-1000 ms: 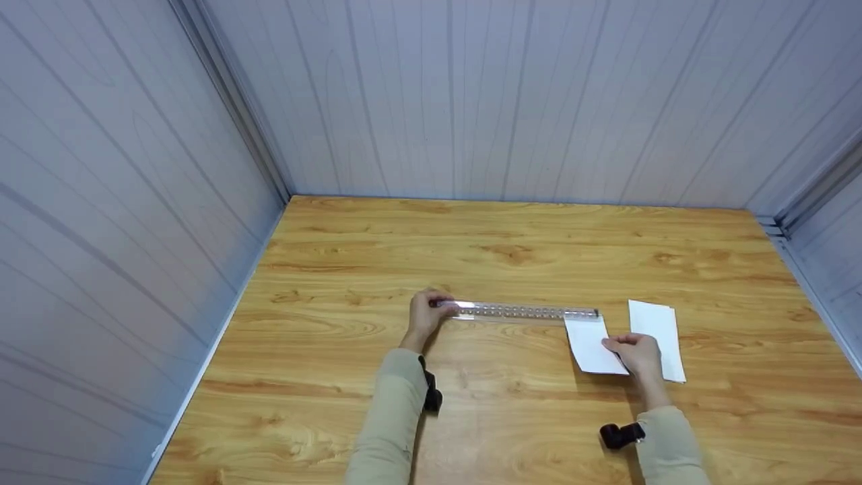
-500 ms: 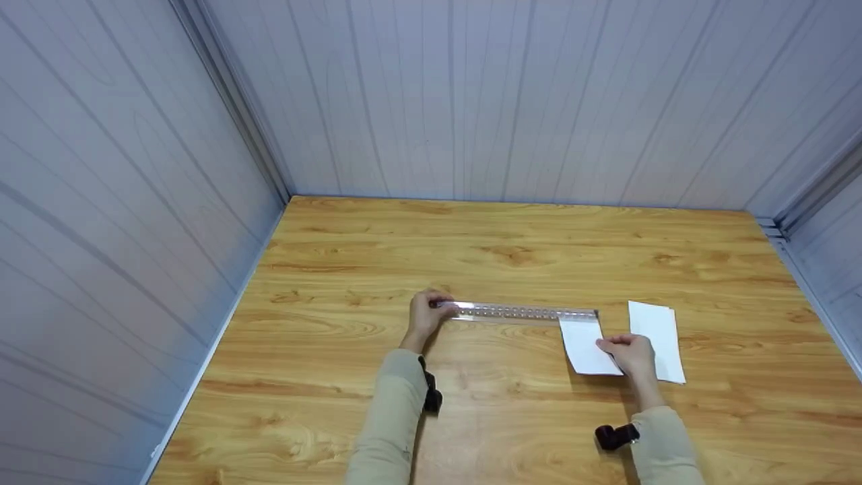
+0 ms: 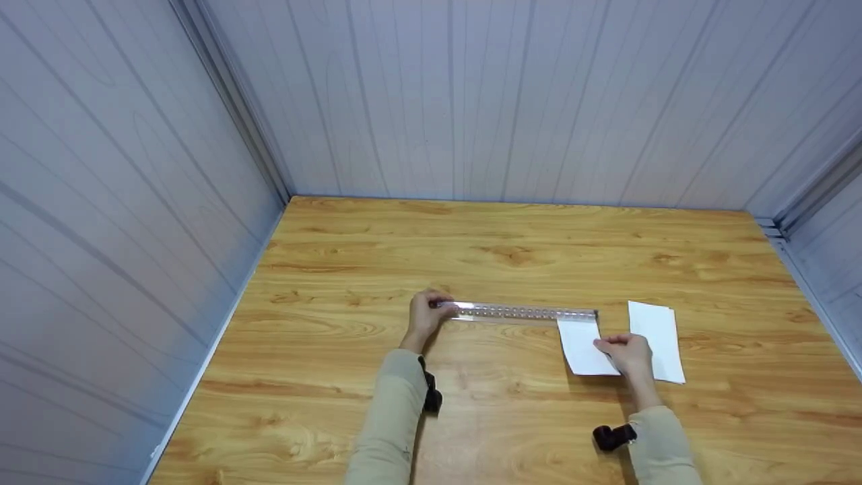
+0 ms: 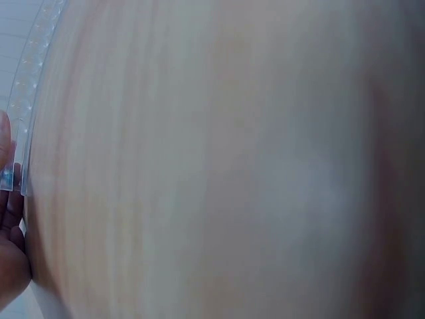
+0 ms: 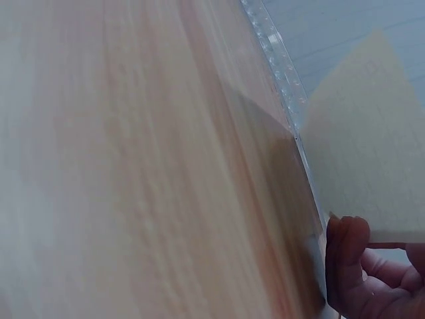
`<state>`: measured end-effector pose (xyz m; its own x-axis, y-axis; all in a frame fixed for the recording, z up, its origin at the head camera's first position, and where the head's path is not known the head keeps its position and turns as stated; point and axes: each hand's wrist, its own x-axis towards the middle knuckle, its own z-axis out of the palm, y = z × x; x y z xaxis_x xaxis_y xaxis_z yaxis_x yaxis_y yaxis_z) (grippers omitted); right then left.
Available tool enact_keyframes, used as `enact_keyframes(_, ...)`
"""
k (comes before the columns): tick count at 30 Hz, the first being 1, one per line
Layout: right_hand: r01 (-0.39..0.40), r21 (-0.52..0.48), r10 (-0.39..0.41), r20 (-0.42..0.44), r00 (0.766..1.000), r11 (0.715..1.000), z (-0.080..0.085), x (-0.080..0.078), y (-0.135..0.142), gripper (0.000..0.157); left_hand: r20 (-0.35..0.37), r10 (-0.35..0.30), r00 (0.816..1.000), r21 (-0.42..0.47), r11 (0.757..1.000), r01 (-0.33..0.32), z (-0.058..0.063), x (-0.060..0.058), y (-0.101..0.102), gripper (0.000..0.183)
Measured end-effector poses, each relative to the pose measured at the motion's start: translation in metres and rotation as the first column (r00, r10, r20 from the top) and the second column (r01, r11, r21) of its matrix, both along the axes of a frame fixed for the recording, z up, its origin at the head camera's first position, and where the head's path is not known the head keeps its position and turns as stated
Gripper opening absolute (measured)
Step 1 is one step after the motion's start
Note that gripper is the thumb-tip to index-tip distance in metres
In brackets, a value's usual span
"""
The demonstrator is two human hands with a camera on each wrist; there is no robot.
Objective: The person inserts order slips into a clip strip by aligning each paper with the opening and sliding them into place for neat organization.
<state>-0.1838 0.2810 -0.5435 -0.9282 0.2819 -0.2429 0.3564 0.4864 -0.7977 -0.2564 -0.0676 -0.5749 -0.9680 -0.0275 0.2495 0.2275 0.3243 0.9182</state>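
My left hand (image 3: 425,315) grips the left end of a long clear plastic strip (image 3: 512,312) with rows of round bumps along it. In the left wrist view, part of that hand (image 4: 10,259) shows at the strip's end (image 4: 18,166). On the right, my right hand (image 3: 630,353) pinches a small white sheet of paper (image 3: 584,345) by its right edge. The paper's top edge overlaps the right end of the strip, and its lower part bends up over a shadow on the table. Seen from the right wrist, the sheet (image 5: 372,153) rises from the curled fingers (image 5: 348,239).
Another white sheet or thin stack of paper (image 3: 656,340) lies behind and right of my right hand. The wood-grain table (image 3: 471,249) is bounded by grey panel walls (image 3: 485,101) at the back and sides. A black wrist camera (image 3: 613,438) sits on each forearm.
My right hand has shifted slightly left with the sheet, which slides left along the strip's right end. The left hand and the strip have stayed in place.
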Motion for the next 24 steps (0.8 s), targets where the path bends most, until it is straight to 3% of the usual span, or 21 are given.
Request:
enact_keyframes(8, -0.010, 0.001, 0.010, -0.004, 1.000, 1.000, -0.0019, -0.0013, -0.0023, 0.028, -0.007, -0.013, 1.000, 0.010, 1.000, 0.013, -0.0001, -0.0004, -0.0004, 0.015)
enact_keyframes(18, -0.004, -0.003, 0.004, -0.040, 0.999, 1.000, -0.0035, -0.0028, -0.0059, 0.024, 0.044, 0.000, 0.999, 0.021, 1.000, -0.001, -0.0005, -0.0003, 0.0003, 0.015)
enact_keyframes(24, -0.006, 0.003, 0.006, -0.013, 1.000, 1.000, -0.0037, -0.0032, -0.0086, 0.026, 0.054, 0.004, 0.999, 0.019, 1.000, -0.005, -0.0009, -0.0003, 0.0007, 0.015)
